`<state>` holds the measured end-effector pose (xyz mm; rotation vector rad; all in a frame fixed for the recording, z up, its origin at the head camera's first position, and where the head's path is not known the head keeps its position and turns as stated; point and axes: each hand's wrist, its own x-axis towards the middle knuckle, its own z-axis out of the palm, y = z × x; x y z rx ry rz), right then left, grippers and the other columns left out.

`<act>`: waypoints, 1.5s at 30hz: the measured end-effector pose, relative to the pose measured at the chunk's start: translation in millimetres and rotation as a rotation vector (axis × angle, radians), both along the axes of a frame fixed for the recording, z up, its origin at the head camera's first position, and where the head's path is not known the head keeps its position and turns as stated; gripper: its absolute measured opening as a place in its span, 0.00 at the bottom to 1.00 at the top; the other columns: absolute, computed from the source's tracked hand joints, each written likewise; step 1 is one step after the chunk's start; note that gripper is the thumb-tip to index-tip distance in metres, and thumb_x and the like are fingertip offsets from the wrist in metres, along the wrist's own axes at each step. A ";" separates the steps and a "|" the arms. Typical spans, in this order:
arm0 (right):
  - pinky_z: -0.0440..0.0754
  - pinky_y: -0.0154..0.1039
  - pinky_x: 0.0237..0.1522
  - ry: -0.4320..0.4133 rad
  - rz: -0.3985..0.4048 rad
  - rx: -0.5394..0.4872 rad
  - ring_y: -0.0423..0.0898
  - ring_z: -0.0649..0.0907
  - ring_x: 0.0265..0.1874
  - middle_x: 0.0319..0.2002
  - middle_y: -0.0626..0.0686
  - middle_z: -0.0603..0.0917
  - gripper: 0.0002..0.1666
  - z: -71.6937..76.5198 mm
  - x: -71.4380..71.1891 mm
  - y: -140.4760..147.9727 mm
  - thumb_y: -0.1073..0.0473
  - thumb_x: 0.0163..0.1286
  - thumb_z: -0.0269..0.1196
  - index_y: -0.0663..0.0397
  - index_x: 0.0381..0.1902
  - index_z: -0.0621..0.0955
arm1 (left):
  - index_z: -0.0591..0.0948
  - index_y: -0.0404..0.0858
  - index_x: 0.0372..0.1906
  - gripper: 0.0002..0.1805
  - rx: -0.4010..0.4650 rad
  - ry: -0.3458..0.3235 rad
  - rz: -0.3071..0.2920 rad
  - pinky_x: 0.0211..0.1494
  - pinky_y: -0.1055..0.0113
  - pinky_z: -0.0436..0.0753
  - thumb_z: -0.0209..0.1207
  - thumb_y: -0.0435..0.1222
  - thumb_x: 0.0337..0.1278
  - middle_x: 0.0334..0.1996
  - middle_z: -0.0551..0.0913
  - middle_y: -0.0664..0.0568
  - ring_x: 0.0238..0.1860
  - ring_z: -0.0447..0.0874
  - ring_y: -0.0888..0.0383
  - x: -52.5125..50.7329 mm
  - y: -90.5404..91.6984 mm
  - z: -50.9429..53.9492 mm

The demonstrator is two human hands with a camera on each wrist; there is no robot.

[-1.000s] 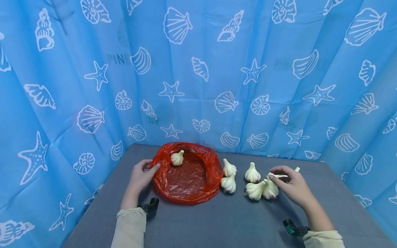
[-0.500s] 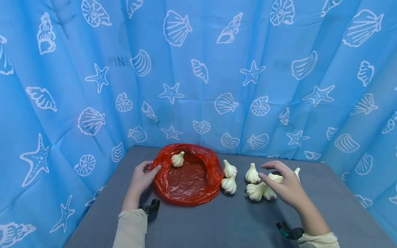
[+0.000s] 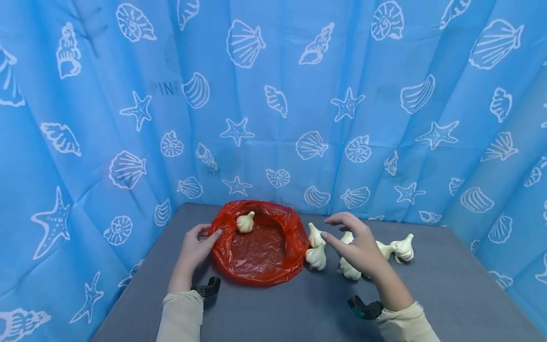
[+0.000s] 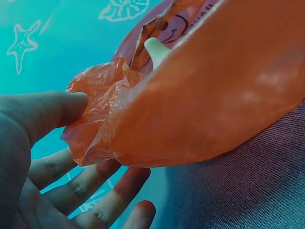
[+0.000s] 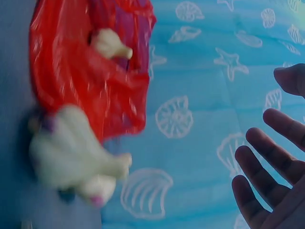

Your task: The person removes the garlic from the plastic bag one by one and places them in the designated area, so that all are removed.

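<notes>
A red plastic bag (image 3: 258, 279) stands with its mouth spread wide. One garlic bulb (image 3: 245, 223) lies inside near the back left. My left hand (image 3: 193, 251) pinches the bag's left rim; in the left wrist view the thumb (image 4: 62, 110) presses the crumpled plastic from one side, with fingers on the other. My right hand (image 3: 359, 247) is in the air, fingers spread and holding nothing, close to two garlic bulbs (image 3: 315, 257) against the bag's right side. It partly covers several more bulbs behind it, and another bulb (image 3: 403, 249) sits at their right.
The grey tabletop (image 3: 273, 313) carries everything. A blue curtain (image 3: 273, 104) with white shells and starfish hangs along the back and sides. Black straps sit on both wrists.
My right hand has moved left from the right-hand bulbs toward the pair beside the bag. The left hand keeps its place on the rim.
</notes>
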<state>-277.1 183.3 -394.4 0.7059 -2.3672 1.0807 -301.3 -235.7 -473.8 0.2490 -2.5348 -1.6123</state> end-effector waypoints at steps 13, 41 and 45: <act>0.88 0.49 0.55 -0.116 0.141 -0.105 0.49 0.86 0.52 0.52 0.51 0.88 0.16 4.1 -19.2 -70.0 0.58 0.70 0.73 0.48 0.54 0.86 | 0.77 0.36 0.69 0.30 0.024 0.010 0.002 0.59 0.51 0.89 0.64 0.51 0.73 0.60 0.82 0.37 0.57 0.85 0.44 -0.5 1.0 0.5; 0.87 0.52 0.56 -0.358 0.156 -0.153 0.57 0.85 0.56 0.59 0.58 0.85 0.19 -31.8 -82.1 -169.0 0.54 0.76 0.68 0.51 0.61 0.86 | 0.77 0.37 0.69 0.30 0.037 0.005 -0.016 0.58 0.53 0.89 0.63 0.51 0.74 0.60 0.82 0.38 0.56 0.86 0.45 -4.3 -1.5 -3.8; 0.85 0.57 0.61 -0.367 0.150 -0.147 0.61 0.83 0.60 0.60 0.62 0.84 0.21 -35.4 -91.6 -178.6 0.55 0.76 0.67 0.57 0.63 0.84 | 0.77 0.37 0.69 0.30 0.044 0.007 -0.017 0.58 0.53 0.89 0.63 0.51 0.74 0.60 0.82 0.38 0.56 0.86 0.46 -5.3 -1.3 -4.5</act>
